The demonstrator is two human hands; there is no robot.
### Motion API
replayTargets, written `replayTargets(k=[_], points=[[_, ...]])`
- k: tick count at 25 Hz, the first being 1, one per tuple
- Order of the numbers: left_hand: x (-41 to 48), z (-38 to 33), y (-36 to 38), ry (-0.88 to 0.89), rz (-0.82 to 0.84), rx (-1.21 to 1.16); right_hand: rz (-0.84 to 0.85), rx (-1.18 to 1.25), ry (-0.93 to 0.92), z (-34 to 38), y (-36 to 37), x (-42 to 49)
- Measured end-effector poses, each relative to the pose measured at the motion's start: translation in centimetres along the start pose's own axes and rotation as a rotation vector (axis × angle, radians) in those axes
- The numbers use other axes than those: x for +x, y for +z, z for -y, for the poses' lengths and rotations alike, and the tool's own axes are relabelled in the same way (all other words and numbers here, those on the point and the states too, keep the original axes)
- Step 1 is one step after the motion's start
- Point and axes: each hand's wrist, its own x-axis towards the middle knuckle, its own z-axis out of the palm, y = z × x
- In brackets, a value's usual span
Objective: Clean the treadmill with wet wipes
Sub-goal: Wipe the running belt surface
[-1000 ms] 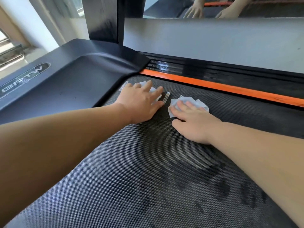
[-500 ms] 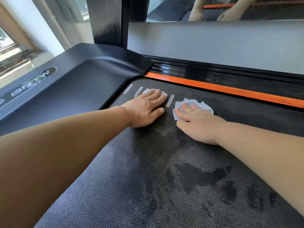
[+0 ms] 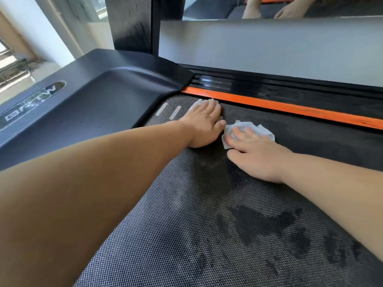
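Wipe (image 3: pixel 264 130) under flat right hand (image 3: pixel 257 160)

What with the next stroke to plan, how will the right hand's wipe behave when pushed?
Crumpled under the flat right hand, the wipe looks floppy and light. On the textured belt it will probably drag and bunch rather than glide.

I see a black woven treadmill belt (image 3: pixel 186 235), finely dotted grey, blotched darker nearer than my right fingers (image 3: pixel 246 134). Under those fingers lies a white crumpled wet wipe (image 3: pixel 264 129). Beyond my left fingers (image 3: pixel 209 106) runs a glossy orange stripe (image 3: pixel 290 107); left of them, pale grey dashes (image 3: pixel 175 112).
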Motion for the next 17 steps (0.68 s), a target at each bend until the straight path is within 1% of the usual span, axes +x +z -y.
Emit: replayTargets(k=[1, 2, 4, 5, 6, 9, 10, 11, 12, 14, 16, 17], points=[[-0.2, 0.6, -0.1, 0.042, 0.013, -0.023, 0.012, 0.009, 0.008, 0.0, 0.0, 0.1], [-0.5, 1.8, -0.4, 0.003, 0.005, -0.061, 0.021, 0.009, 0.004, -0.1, 0.0, 0.2], [-1.1, 3.9, -1.1, -0.148, -0.033, -0.124, 0.029, 0.013, -0.015, -0.1, -0.1, 0.3], [-1.5, 3.9, -1.2, -0.165, -0.041, -0.139, 0.031, 0.015, -0.017, -0.3, -0.2, 0.2], [-2.0, 3.2, -1.1, -0.131, -0.052, -0.15, 0.027, 0.01, -0.024, -0.4, -0.1, 0.2], [-3.2, 1.2, -0.3, 0.065, -0.054, -0.217, 0.016, 0.012, -0.038, -0.7, -0.4, 0.9], [-3.2, 1.5, -0.2, 0.074, -0.06, -0.272, 0.011, -0.014, -0.038, -1.2, -0.7, 1.4], [-2.9, 2.3, -0.2, 0.041, -0.076, -0.349, -0.022, -0.04, -0.024, -1.8, -0.8, 1.9], [-2.4, 3.0, -0.1, 0.0, -0.126, -0.414, -0.053, -0.064, 0.012, -2.4, -1.1, 2.3], [-1.5, 3.8, 0.3, -0.036, -0.279, -0.447, -0.052, 0.024, 0.152, -3.9, -1.7, 2.6], [-0.8, 4.4, 0.8, -0.117, -0.387, -0.383, -0.024, 0.089, 0.209, -4.2, -2.0, 2.5], [-0.7, 5.0, 1.1, -0.167, -0.394, -0.343, -0.019, 0.064, 0.206, -3.9, -2.0, 2.4]])
